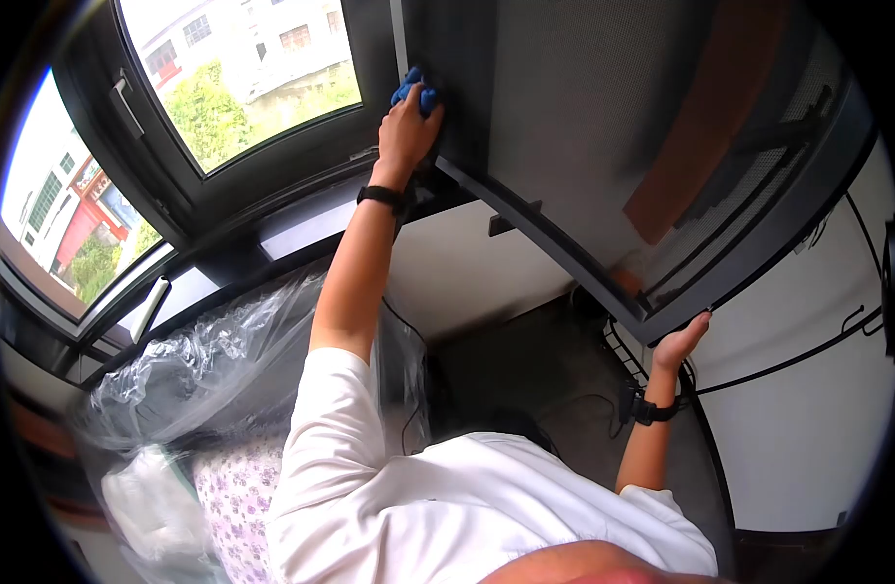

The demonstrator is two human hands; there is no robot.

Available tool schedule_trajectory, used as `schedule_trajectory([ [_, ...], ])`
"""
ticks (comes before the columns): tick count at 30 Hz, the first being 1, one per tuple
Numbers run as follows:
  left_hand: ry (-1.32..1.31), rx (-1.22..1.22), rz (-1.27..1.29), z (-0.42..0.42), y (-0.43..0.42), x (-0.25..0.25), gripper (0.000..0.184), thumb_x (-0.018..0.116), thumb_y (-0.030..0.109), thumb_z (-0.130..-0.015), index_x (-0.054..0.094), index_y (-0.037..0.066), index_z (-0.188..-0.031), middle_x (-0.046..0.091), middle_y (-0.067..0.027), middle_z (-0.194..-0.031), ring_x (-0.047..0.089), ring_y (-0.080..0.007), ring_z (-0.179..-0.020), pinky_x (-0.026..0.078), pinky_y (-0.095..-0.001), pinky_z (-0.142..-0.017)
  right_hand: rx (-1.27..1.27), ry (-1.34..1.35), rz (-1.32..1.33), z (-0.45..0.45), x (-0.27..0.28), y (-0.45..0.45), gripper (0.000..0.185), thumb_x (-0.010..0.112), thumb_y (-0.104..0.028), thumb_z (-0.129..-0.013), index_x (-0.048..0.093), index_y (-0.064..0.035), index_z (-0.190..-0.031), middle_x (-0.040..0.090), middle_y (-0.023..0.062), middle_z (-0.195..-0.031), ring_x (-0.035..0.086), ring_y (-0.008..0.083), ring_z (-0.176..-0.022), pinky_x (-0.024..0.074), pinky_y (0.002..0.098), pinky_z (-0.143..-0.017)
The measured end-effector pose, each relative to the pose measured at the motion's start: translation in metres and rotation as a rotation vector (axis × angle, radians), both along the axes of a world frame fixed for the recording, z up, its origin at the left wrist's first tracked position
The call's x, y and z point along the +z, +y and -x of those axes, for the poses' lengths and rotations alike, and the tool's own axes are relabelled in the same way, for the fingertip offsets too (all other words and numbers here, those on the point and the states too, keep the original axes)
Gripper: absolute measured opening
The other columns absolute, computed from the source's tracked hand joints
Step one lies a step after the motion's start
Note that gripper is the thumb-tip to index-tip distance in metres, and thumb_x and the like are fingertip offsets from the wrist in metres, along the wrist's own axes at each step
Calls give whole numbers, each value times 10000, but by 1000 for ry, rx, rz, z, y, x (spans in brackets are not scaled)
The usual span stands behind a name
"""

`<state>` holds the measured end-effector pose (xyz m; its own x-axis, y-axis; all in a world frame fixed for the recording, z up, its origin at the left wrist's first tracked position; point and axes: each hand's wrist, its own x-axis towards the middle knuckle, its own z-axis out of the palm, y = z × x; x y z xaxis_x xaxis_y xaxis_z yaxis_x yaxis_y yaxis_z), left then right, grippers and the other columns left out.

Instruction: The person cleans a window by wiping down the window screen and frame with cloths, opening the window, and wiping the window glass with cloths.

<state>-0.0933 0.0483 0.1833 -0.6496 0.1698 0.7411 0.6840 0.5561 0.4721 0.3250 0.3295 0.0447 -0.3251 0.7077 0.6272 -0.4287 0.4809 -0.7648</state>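
Note:
My left hand (407, 134) is closed around a bunched blue cloth (415, 92), pressing it to the dark window frame near the hinge side of an opened mesh screen panel (574, 117). A black band circles that wrist. At the lower right, my right hand (681, 343) grips the bottom corner of the panel's dark frame (652, 326). Its thumb shows along the edge, while the other fingers are mostly hidden. A black device is strapped to this wrist. The panel swings out into the room between my two arms.
To the left, a closed glass window (243, 88) has a handle (126, 102). Below the sill, clear plastic sheeting (214, 341) covers furniture and a floral cushion (238, 496). A black cable (788, 372) crosses the white surface at right. A wire rack stands under the panel.

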Motion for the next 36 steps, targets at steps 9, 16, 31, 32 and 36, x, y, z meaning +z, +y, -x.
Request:
schedule_trajectory([
  [9,105,-172,68,11,-56,36,418,589,354,-918,552,205,-1306,666,-225,-1102,643,-426,-1014,530,-499,-819,40,-30,-22,-2,1,2,650,259,-487,-1065,447,66,-1350,494,163,-1371,499,247,-1234,390,364,-1059],
  [16,103,-199,-211,-44,2,131,400,514,203,-950,523,82,-1332,456,-292,-1410,541,-449,-1202,477,-499,-934,-21,7,0,4,18,-19,694,233,-486,-1064,374,96,-1415,424,199,-1451,436,280,-1326,354,374,-1104],
  [31,-195,11,530,-5,-37,-26,580,542,445,-903,472,167,-1407,679,-253,-1096,664,-426,-996,528,-505,-868,-154,118,35,14,30,-32,684,310,-501,-1050,541,125,-1197,573,190,-1228,560,252,-1113,452,360,-969],
  [32,-226,17,506,-2,-38,-32,577,540,445,-904,474,168,-1406,677,-252,-1101,661,-427,-1003,527,-502,-873,-144,108,62,13,24,-29,679,315,-501,-1050,542,121,-1199,576,188,-1224,558,248,-1112,451,359,-963],
  [36,-223,-28,272,4,-48,-35,548,537,404,-923,464,155,-1406,659,-275,-1136,629,-448,-1070,506,-491,-921,51,29,-20,6,9,-12,736,350,-565,-1024,483,101,-1306,519,172,-1331,501,252,-1213,392,366,-1039],
])
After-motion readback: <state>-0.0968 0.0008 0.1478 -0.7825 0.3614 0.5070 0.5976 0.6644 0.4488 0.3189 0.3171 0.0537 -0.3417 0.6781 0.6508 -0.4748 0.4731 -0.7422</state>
